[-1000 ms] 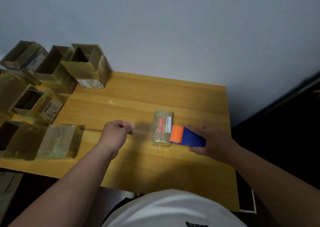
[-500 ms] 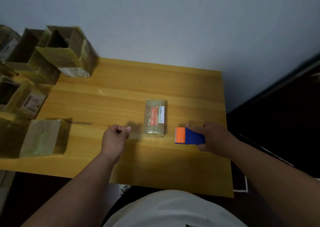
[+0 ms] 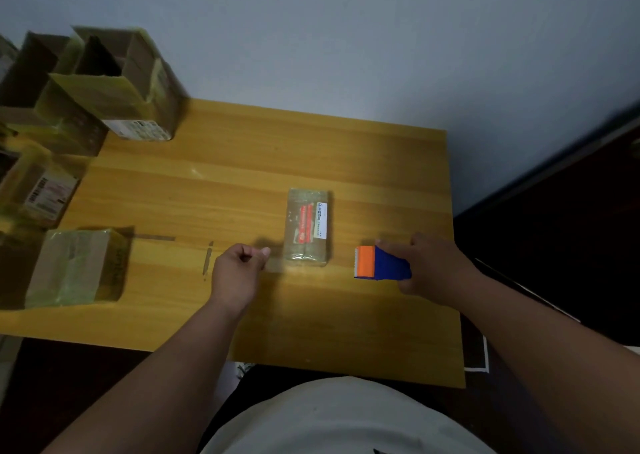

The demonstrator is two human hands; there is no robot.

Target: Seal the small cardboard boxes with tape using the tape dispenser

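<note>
Two hands are over the counter (image 3: 381, 163), and your arms come up from the bottom edge. Your right hand (image 3: 436, 266) grips the tape dispenser (image 3: 381, 263) at about 3 o'clock from the small box; its blue body is partly hidden under your fingers, and the orange end with its toothed edge points toward 9 o'clock. Whether it touches the counter is hard to tell. Your left hand (image 3: 239, 270) is curled into a loose fist at about 8 o'clock from the small box, thumb against forefinger. A faint clear strip seems to run from it toward the box, but it is too transparent to be sure you are pinching tape.

The small box (image 3: 307, 227) lies flat near the middle of the counter, between your two hands, long side running 12 to 6 o'clock. It is glossy with tape, and a red and white label shows on top; the print is too small to read.

At 9 o'clock a taped box (image 3: 76, 266) lies on its side. Toward 10 and 11 o'clock stand several open cardboard boxes (image 3: 114, 86), blurred and cut off by the left edge, so their count is unclear. Two dull strips (image 3: 207, 261) lie on the wood near your left hand
</note>
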